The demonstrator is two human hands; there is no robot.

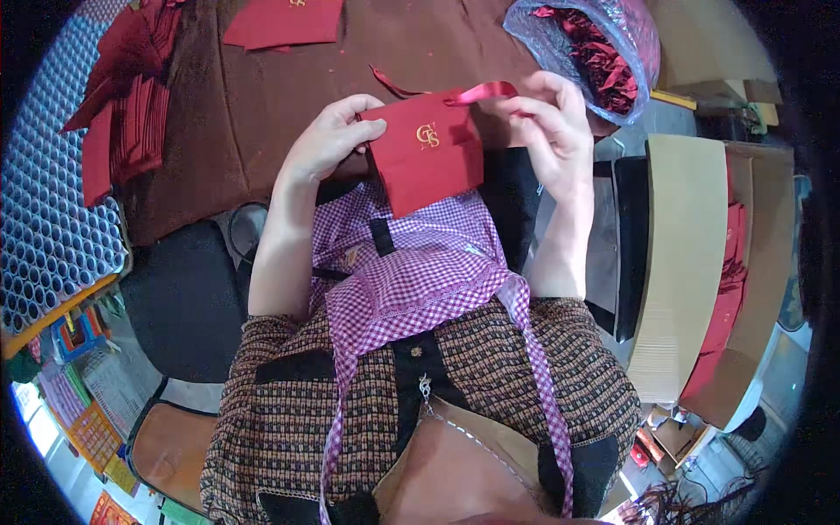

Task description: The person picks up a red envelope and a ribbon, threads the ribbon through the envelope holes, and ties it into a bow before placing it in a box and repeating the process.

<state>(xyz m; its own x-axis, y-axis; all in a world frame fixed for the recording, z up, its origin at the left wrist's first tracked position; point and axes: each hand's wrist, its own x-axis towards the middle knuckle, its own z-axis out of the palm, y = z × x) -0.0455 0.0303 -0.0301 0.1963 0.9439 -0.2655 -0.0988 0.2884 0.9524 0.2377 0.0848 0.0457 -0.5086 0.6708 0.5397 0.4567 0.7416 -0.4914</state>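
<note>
Beyond hands (437, 131), plastic bag (595, 44), pouch stacks (122, 114)

Brown woven check top (490, 367), black trim, purple gingham apron (420, 280).

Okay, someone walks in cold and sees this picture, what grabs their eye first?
Most striking is the small red pouch with a gold emblem at the centre, held up by the left hand and right hand, whose fingers pinch its pink ribbon. Stacks of red pouches lie on the brown table at upper left, and a clear bag of red ribbons sits at upper right.
</note>
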